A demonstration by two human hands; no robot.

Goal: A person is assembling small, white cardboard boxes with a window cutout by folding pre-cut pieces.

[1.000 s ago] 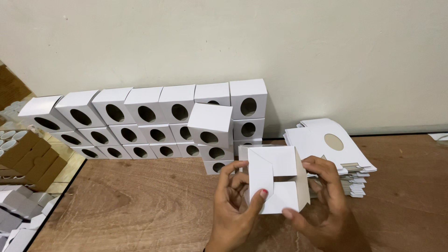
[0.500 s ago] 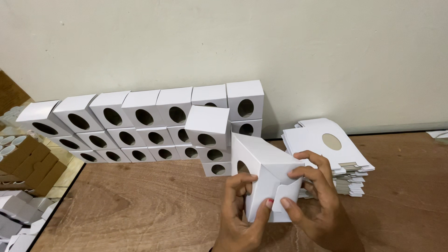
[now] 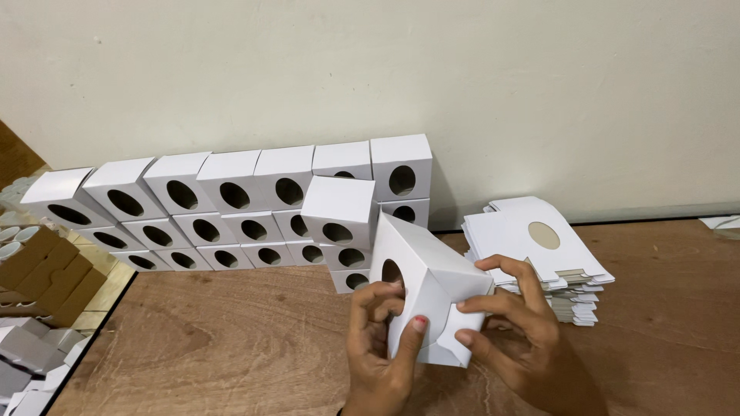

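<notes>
Hands grip one white box (image 3: 428, 296) above the desk (image 3: 231, 347): left hand (image 3: 381, 347) pinches its holed face, right hand (image 3: 515, 327) presses the flap, best tucked squarely.

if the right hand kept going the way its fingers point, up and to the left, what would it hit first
The right hand already presses the white box it holds; past it, probably the stacked white boxes, though depth is unclear.

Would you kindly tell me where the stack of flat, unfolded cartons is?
The stack of flat cartons lies on the wooden table's right side, near the wall, behind the right hand.
</notes>
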